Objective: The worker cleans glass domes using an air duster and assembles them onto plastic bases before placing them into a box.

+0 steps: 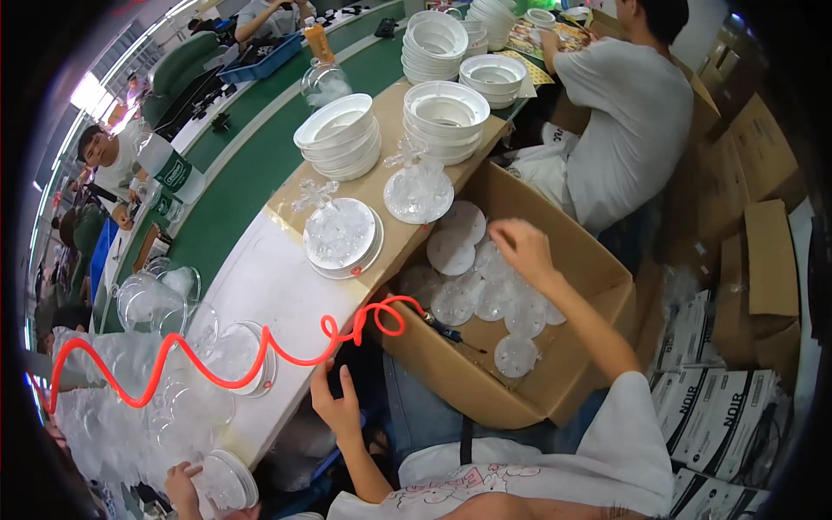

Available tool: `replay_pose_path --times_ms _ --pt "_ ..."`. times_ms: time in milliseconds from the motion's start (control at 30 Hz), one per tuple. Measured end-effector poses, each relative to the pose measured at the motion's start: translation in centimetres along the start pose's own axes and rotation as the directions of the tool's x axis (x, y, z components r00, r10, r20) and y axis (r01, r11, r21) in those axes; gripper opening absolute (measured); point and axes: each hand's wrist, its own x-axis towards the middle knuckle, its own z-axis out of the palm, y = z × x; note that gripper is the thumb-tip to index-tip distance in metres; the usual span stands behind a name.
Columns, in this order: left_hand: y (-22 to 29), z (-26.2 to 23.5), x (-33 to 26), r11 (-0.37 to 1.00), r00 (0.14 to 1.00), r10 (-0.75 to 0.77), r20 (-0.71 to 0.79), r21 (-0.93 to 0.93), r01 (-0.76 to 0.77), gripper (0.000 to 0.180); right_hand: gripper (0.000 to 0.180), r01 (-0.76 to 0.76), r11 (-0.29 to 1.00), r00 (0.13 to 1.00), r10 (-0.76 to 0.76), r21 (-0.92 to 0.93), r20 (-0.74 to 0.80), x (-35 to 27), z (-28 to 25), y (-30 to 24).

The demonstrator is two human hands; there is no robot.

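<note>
My right hand (523, 250) is over an open cardboard box (592, 264), its fingers curled together; what they hold, if anything, is hidden. Inside the box lie several round whitish discs (515, 355), some overlapping. A dark-handled screwdriver-like tool (445, 330) rests at the box's near left side, close to the end of a coiled red hose (286, 355). My left hand (336, 403) is beside the table edge under the hose, fingers stretched out and holding nothing visible. On the table stand stacks of white discs (343, 236) topped with small clear plastic parts (315, 196).
Stacked white ring-shaped housings (338, 130) stand farther along the table. Clear domed covers (160, 299) crowd the left. Another person's hand (182, 488) touches discs (227, 481) at lower left. A co-worker (620, 121) sits beyond the box. Printed cartons (715, 420) are piled at right.
</note>
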Motion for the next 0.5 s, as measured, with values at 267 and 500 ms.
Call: replay_pose_path --times_ms 267,500 --pt "-1.4 -1.3 0.3 0.986 0.983 -0.147 -0.113 -0.092 0.137 0.031 0.020 0.202 0.872 0.950 -0.064 -0.446 0.304 20.2 0.2 -0.4" --pt "-3.7 -3.7 1.3 0.966 0.960 -0.219 -0.175 -0.179 0.187 0.033 0.021 0.118 0.987 0.974 -0.092 0.114 -0.209 21.6 -2.3 -2.9"
